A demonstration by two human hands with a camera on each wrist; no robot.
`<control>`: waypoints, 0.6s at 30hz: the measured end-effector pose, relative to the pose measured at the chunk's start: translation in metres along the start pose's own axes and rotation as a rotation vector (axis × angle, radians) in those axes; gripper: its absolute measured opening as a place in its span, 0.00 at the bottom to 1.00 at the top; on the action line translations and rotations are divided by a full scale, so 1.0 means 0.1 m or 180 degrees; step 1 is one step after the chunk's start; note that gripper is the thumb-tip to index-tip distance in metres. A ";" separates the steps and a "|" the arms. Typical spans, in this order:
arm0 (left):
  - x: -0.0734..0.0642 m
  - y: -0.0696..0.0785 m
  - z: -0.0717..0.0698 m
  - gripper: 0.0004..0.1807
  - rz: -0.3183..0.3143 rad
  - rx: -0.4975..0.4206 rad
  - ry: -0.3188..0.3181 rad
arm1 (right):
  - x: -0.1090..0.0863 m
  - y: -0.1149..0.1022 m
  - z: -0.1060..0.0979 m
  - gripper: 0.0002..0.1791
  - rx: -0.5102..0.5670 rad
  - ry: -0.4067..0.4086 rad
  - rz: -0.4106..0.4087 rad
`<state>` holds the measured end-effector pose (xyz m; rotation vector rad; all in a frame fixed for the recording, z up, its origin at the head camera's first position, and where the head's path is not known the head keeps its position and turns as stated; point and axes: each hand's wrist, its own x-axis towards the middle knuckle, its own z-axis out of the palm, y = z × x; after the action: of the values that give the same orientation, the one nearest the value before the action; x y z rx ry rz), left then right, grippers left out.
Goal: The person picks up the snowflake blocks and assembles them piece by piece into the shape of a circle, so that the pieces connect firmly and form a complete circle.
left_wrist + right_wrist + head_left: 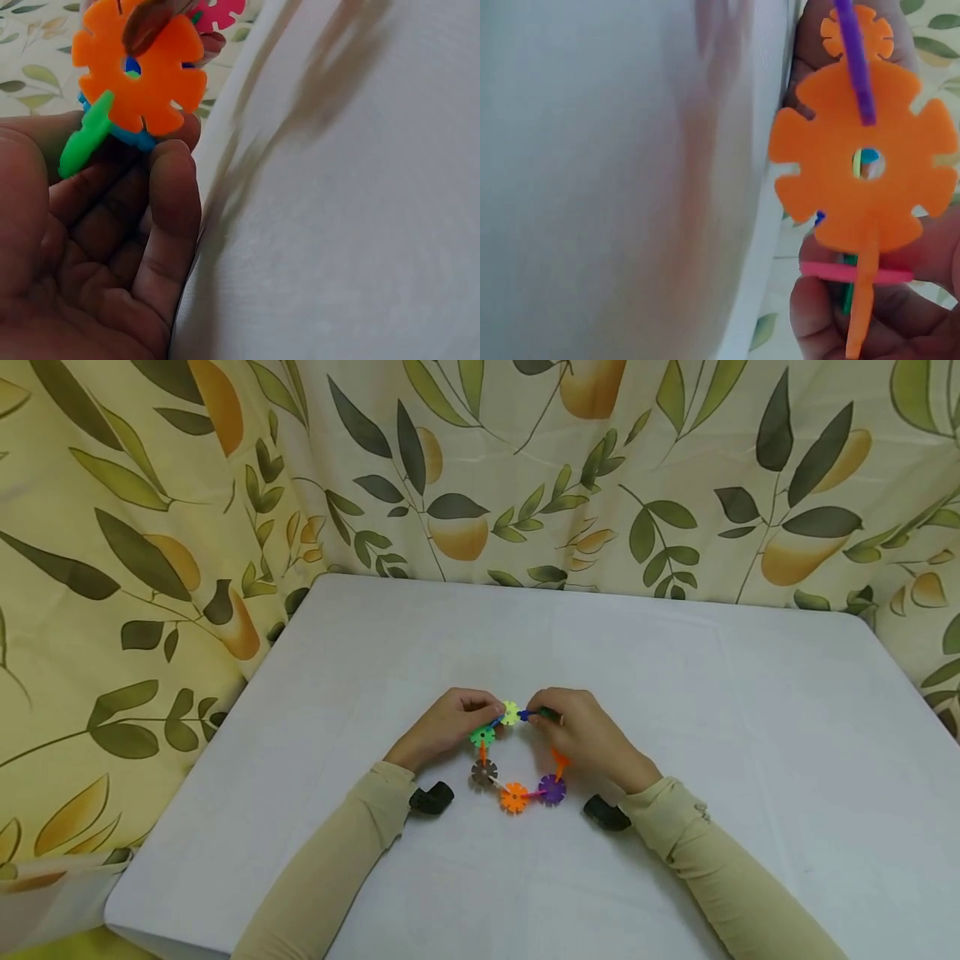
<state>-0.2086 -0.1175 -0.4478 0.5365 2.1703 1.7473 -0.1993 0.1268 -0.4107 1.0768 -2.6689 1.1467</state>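
Observation:
Both hands hold a loop of notched plastic discs slotted edge to edge, raised over the table. My left hand (pixel 452 724) pinches a blue disc (pixel 133 137) at the loop's upper left, beside a bright green disc (pixel 482 736). Across from it my right hand (pixel 583 727) pinches a dark green disc (pixel 550 713) at the upper right. Between the hands sit a yellow-green disc (pixel 510 713) and a small dark blue one. Lower down hang a brown disc (pixel 483 772), an orange disc (pixel 514 798) and a purple disc (pixel 552 790). The right hand hides part of the loop's right side.
A white cloth covers the table (pixel 300 693). Leaf-and-fruit patterned curtains (pixel 525 468) hang behind it and on the left. A black device (pixel 432 798) sits at the left wrist, and another black device (pixel 606 813) at the right wrist.

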 end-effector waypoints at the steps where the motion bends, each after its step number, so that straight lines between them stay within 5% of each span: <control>1: 0.00 0.00 0.00 0.13 -0.0008 0.0007 0.0016 | 0.00 0.00 0.01 0.05 0.0015 0.0018 -0.0021; 18: 0.01 0.03 0.04 0.14 -0.0156 -0.0007 0.0184 | -0.02 0.03 0.14 0.07 0.0293 0.0278 0.0071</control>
<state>-0.2069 -0.1128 -0.4458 0.4337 2.2011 1.7599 -0.1970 0.1202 -0.4237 0.9870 -2.5916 1.3008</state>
